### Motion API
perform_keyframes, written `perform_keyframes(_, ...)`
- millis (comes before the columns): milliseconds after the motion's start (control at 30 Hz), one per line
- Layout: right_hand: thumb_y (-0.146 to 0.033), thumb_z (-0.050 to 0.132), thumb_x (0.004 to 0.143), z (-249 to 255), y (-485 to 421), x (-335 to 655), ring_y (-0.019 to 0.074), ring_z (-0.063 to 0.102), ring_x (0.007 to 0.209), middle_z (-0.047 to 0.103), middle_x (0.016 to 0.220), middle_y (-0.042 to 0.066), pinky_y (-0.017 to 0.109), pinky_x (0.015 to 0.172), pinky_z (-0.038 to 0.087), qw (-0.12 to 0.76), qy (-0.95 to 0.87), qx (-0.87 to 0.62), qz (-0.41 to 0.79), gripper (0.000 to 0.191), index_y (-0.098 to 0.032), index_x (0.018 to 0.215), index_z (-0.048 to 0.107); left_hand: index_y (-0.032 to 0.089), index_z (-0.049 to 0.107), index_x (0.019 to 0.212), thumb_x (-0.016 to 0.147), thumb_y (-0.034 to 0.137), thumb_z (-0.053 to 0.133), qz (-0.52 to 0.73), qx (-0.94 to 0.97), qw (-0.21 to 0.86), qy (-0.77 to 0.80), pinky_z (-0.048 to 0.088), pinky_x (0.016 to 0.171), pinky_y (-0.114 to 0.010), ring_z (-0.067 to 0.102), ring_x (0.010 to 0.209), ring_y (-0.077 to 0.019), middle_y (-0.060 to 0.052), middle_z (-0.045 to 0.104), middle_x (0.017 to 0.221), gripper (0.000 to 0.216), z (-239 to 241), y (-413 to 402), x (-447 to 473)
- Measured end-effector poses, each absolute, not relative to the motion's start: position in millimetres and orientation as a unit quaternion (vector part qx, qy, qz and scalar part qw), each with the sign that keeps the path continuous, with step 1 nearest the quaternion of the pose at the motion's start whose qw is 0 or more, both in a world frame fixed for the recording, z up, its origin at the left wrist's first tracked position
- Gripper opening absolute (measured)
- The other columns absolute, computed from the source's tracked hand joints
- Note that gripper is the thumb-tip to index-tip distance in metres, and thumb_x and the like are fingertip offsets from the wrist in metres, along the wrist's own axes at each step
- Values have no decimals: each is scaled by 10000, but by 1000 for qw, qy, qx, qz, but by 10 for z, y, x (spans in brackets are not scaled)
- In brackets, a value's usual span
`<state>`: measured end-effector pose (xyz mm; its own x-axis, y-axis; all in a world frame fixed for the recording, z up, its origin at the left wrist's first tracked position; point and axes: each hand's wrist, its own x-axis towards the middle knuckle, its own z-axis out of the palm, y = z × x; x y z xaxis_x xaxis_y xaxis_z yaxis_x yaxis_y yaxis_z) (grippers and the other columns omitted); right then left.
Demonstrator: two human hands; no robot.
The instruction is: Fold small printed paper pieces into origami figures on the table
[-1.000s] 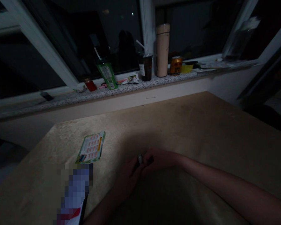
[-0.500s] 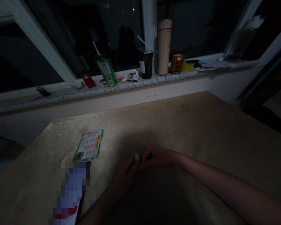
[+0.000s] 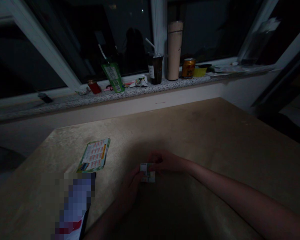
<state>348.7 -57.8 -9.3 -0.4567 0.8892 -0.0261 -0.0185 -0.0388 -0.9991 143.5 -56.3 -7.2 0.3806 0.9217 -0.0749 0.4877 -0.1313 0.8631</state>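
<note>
A small printed piece of paper, with what look like crease lines, is between my hands over the middle of the table. My left hand pinches it along the left edge, fingers closed. At its upper right, the bent fingers of my right hand close on the paper too. Dim light hides the exact finger contact and the print. To the left lies a thin stack of printed sheets with green borders, apart from both hands.
A pixelated bluish item lies at the table's left front. Along the granite windowsill stand a red jar, a green drink container, a dark cup with straw, a beige tumbler and a gold can.
The paper, a small compact piece between my fingers before, now shows as a wider, flatter printed square. My left hand has shifted slightly left, and my right hand slightly up.
</note>
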Motion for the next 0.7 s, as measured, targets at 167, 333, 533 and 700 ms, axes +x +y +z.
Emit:
perform_keyframes(167,-557,689,701,-91,-590,3480,81,508,490,576,624,-39,208,481,381,341,-585,-378,631,427,-169,796,539,198,670,901,853,450,468,236,728,442,468,476,737,-325,626,807,-254,-30,696,840,326,13,-562,1509)
perform_keyframes(333,-563,687,701,-123,-583,3482,87,513,475,569,589,-45,206,467,373,346,-589,-381,624,429,-178,778,514,200,680,903,864,431,484,213,739,453,450,456,678,-284,628,756,-231,-15,694,799,306,66,-547,1557)
perform_keyframes(533,-550,660,739,-147,-574,3479,88,512,470,560,550,-53,201,464,353,331,-603,-381,618,403,-178,749,504,197,672,840,857,415,486,203,739,447,462,428,624,-272,606,702,-223,-8,668,733,287,47,-534,1541)
perform_keyframes(700,-526,663,750,-162,-570,3472,82,505,461,560,544,-59,200,465,358,340,-595,-371,627,385,-176,748,501,195,673,824,843,425,491,208,731,457,462,426,619,-267,603,694,-219,-8,668,725,294,84,-541,1559)
